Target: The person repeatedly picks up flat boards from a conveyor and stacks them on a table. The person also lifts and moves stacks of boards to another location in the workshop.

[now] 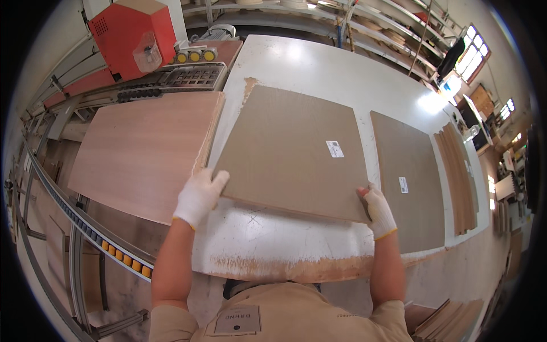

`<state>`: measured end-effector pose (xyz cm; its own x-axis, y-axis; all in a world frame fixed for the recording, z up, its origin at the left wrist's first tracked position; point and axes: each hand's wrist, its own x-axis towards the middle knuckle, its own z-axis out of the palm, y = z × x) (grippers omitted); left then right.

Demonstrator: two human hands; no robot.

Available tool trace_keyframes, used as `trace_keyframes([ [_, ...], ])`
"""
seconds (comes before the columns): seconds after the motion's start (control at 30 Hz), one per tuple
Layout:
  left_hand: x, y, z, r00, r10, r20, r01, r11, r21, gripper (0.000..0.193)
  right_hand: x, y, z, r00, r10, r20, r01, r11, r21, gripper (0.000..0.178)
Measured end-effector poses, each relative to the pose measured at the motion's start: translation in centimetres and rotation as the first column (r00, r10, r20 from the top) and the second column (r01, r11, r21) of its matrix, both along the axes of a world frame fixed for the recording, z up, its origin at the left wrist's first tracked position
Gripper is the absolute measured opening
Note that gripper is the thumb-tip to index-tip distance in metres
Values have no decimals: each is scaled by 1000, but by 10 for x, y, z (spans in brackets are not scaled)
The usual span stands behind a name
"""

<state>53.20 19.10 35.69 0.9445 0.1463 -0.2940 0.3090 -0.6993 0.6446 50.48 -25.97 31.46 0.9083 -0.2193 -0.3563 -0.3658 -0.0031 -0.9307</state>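
Observation:
A large greyish-brown wood panel [285, 145] with a small white label [335, 149] lies before me, its near edge raised a little over the white tabletop [250, 228]. My left hand [200, 196], in a white knitted glove, grips the panel's near left corner, the thumb on top. At the near right corner my right hand [376, 211] closes on the edge; a fingertip shows bare through its glove. Fingers under the panel are hidden. A second labelled brown panel [413, 188] lies flat just right of it.
Pinkish wood boards [148, 148] lie at the left beside a roller rail [114, 251]. A red machine [134, 40] stands at the back left. Narrow wood strips [457, 176] sit at the table's right end. Shelves [393, 40] line the back. More boards [450, 322] stand low at the right.

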Motion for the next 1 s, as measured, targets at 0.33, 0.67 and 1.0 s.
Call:
trace_keyframes([
  [0.33,7,37,-63,788,-115,605,-317,767,558,46,6,41,-12,894,438,-97,-203,203,-958,55],
  [0.67,16,63,-68,821,46,569,-339,841,422,46,32,40,-47,863,500,75,-9,165,-986,25],
  [1.0,16,87,-93,345,689,637,-515,707,-486,41,29,41,-46,864,502,49,-6,108,-994,41],
])
